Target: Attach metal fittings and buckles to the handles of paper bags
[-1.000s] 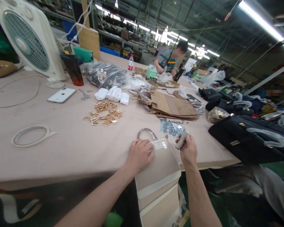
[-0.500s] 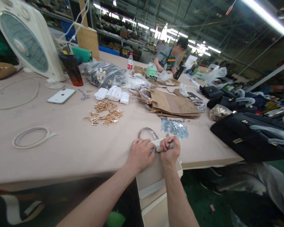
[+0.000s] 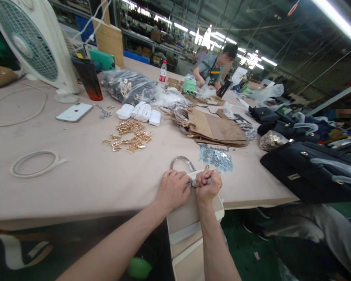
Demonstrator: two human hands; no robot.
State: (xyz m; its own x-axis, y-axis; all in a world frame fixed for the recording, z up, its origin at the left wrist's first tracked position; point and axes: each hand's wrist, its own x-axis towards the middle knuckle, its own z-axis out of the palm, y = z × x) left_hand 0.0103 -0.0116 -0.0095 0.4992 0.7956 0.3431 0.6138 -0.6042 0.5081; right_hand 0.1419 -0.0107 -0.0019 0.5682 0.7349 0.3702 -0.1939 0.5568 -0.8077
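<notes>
A beige handbag hangs over the table's front edge, its top part on the tabletop. Its handle, wrapped in clear plastic, arches up behind my hands. My left hand grips the bag's top edge, fingers curled over it. Close beside it, my right hand is a fist around a thick grey handle of a hand tool, pointing left toward my left fingertips. The tool's working end is hidden, so its kind is unclear. A small gold metal fitting shows just behind the right fist.
Silvery metal plates lie behind my right hand. Gold hardware pieces, a tape roll and a phone lie left. Brown bag pieces are stacked behind, black handbags at right. A co-worker sits at the far end.
My right fist has turned slightly and now covers more of the grey handle. My left hand stays on the bag's edge. The whole view has shifted a little.
</notes>
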